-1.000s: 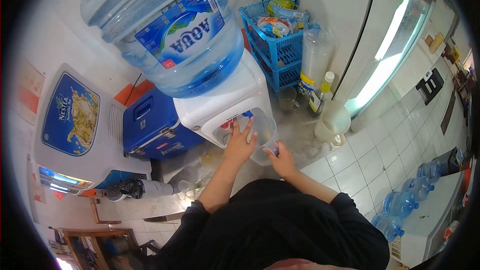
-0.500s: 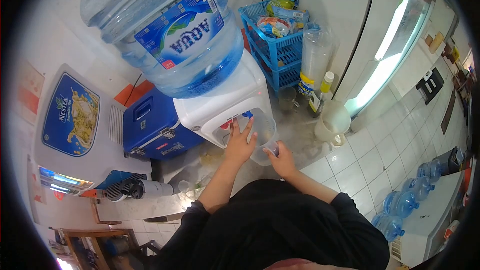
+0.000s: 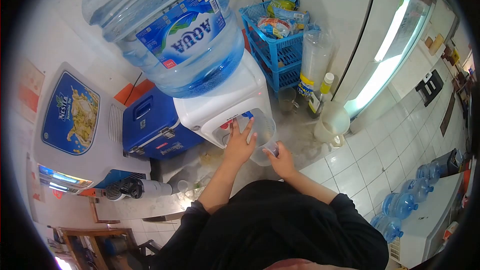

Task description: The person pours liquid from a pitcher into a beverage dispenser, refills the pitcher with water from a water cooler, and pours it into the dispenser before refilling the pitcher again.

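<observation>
A white water dispenser point(image 3: 220, 100) carries a large upturned blue water bottle point(image 3: 165, 35). My left hand point(image 3: 241, 141) is at the dispenser's front, fingers spread, with its fingertips at the blue tap point(image 3: 247, 114) and beside the red tap point(image 3: 225, 125). Below the taps, my right hand point(image 3: 281, 159) is closed on the handle of a clear plastic jug point(image 3: 262, 156), whose upper part reaches into the dispenser's recess. How much water the jug holds is hard to make out.
Left of the dispenser are a blue cooler box point(image 3: 155, 125) and a Nestea machine point(image 3: 105, 140). On the right stand a blue basket rack point(image 3: 275, 50), a glass mug point(image 3: 288, 101), a yellow-labelled bottle point(image 3: 320, 95) and a whitish pitcher point(image 3: 332, 122). Several empty water bottles point(image 3: 400, 205) are farther right.
</observation>
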{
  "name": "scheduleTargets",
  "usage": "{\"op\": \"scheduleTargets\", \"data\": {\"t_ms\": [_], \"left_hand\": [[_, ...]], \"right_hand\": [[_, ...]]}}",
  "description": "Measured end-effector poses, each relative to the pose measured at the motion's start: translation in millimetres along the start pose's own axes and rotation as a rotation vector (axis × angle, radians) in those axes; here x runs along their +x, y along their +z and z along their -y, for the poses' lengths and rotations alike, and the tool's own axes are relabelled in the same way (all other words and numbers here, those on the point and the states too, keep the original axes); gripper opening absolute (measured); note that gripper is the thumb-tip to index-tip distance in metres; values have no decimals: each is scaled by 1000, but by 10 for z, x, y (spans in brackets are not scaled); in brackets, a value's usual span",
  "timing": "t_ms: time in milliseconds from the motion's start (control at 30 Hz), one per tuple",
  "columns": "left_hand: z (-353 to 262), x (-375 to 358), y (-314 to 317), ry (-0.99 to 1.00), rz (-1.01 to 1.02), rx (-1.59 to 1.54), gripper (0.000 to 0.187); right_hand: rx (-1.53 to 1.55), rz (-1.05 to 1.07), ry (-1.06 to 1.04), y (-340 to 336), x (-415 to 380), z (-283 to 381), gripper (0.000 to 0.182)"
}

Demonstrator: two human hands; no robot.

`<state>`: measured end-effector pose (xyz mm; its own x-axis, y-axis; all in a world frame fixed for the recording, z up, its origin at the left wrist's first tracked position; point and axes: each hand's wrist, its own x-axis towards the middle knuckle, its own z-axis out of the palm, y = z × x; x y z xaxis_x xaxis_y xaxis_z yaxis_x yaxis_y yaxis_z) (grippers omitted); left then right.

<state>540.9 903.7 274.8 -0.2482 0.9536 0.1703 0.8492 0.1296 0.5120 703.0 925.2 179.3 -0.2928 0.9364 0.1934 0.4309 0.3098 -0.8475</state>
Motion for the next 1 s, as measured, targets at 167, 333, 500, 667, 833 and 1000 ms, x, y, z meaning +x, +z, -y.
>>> {"op": "scheduleTargets", "data": {"t_ms": [167, 333, 500, 667, 833, 1000], "left_hand": [[25, -9, 21, 3, 2, 21, 50], [-132, -12, -101, -102, 44, -38, 50], [-94, -18, -68, -71, 23, -39, 49], [-40, -18, -16, -1, -37, -32, 49], [-92, -28, -66, 14, -27, -43, 55], [-9, -113, 18, 26, -91, -121, 60]], "right_hand": [[51, 8, 28, -38, 16, 77, 34], [38, 27, 43, -38, 15, 55, 33], [42, 4, -9, 11, 11, -7, 32], [39, 30, 36, -44, 13, 60, 32], [53, 7, 3, 9, -5, -17, 33], [7, 19, -1, -61, -10, 32, 34]]}}
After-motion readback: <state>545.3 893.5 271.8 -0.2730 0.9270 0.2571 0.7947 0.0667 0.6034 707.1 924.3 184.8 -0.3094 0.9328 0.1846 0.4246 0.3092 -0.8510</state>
